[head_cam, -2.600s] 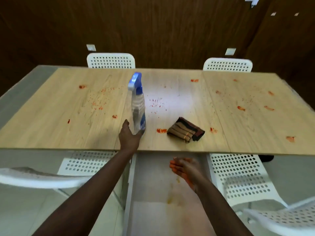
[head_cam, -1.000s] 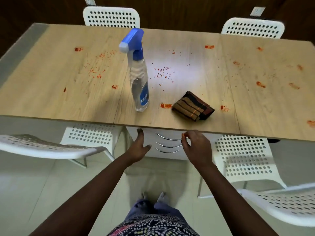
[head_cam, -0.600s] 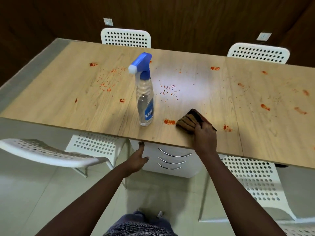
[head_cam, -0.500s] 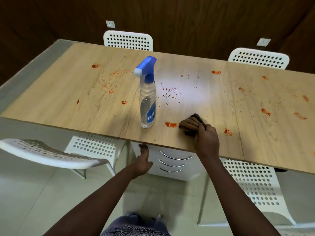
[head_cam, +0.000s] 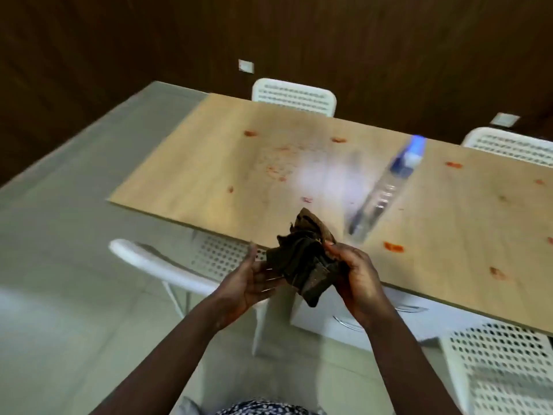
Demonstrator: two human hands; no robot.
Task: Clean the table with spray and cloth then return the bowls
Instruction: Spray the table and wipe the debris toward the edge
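- A dark wood wall (head_cam: 389, 40) fills the top of the frame.
- A wooden table (head_cam: 209, 181) with red stains crosses the centre.
- A blurred spray bottle (head_cam: 383, 193) stands right of centre.
- At lower centre, the right hand (head_cam: 356, 274) grips a crumpled dark cloth (head_cam: 305, 262).
- The left hand (head_cam: 251, 280) lies flat under it, palm up.

We have one view only, from the head camera, so nothing is shared between views. It looks forward and steeply down from above our own forearms, close over the near edge of the wooden table (head_cam: 227, 175). The view is tilted, so the tabletop runs diagonally toward the dark panelled wall (head_cam: 389, 49) beyond.
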